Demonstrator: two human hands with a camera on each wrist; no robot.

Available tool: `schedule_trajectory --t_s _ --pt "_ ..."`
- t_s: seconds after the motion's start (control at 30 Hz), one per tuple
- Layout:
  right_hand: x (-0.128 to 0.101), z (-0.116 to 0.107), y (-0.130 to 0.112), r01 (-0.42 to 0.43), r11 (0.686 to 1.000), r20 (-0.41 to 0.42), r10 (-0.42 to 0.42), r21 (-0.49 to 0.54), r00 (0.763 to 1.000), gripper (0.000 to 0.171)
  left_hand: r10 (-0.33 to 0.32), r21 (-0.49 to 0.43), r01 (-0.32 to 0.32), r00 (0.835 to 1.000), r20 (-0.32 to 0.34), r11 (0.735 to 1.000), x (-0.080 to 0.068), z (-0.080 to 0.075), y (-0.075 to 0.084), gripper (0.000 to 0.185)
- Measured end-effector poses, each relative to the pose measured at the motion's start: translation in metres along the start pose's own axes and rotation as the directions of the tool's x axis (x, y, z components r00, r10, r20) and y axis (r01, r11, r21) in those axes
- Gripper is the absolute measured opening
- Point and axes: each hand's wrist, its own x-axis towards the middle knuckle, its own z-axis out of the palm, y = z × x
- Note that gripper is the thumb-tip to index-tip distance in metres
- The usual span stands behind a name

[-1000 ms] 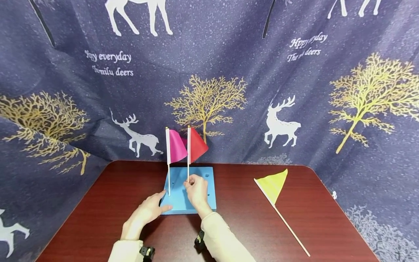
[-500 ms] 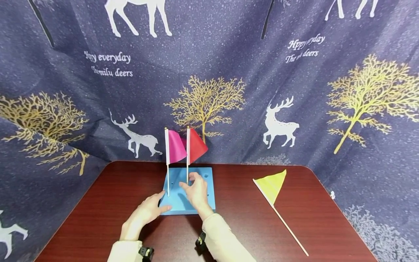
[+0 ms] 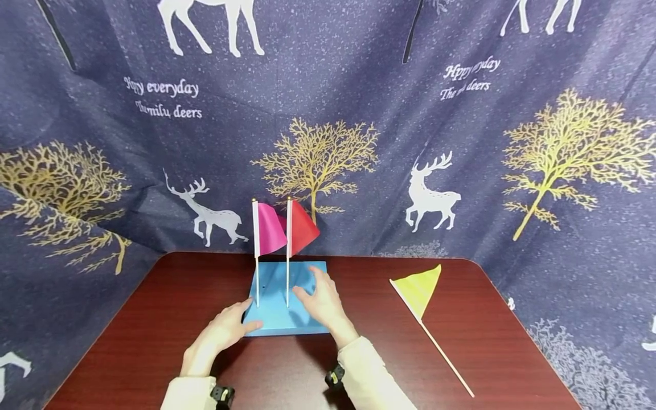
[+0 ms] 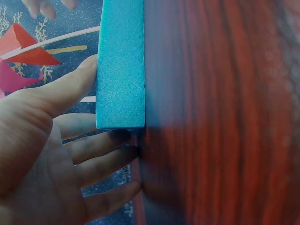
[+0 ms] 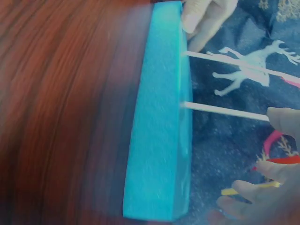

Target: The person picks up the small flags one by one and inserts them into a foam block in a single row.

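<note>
You have a blue foam block (image 3: 279, 307), pink flag (image 3: 269, 229), red flag (image 3: 301, 228), yellow flag (image 3: 417, 287), reddish-brown table (image 3: 154, 341)

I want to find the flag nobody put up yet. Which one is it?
Look at the dark red table. Right of the blue foam block, past the right hand, lies the yellow flag. It alone lies flat; the pink flag and red flag stand upright.

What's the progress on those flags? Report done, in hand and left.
Done: the pink flag and the red flag stand upright in the blue foam block. In hand: nothing is gripped; the left hand rests on the block's near left corner, and the right hand hovers open beside the red flag's stick. Left: the yellow flag lies flat on the table, untouched.
</note>
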Motion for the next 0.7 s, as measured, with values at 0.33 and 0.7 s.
schedule_trajectory --t_s 0.33,0.7 --pt "-0.021 -0.039 0.018 0.0 0.997 0.013 0.001 -0.081 1.0 0.045 -0.012 0.004 0.012 1.0 0.005 1.0 0.0 0.0 0.002 0.078" --pt "-0.037 -0.093 0.06 -0.059 0.976 -0.105 0.037 -0.208 0.994 0.033 -0.028 -0.012 0.029 0.999 0.018 1.0 -0.001 -0.002 0.005 0.078"
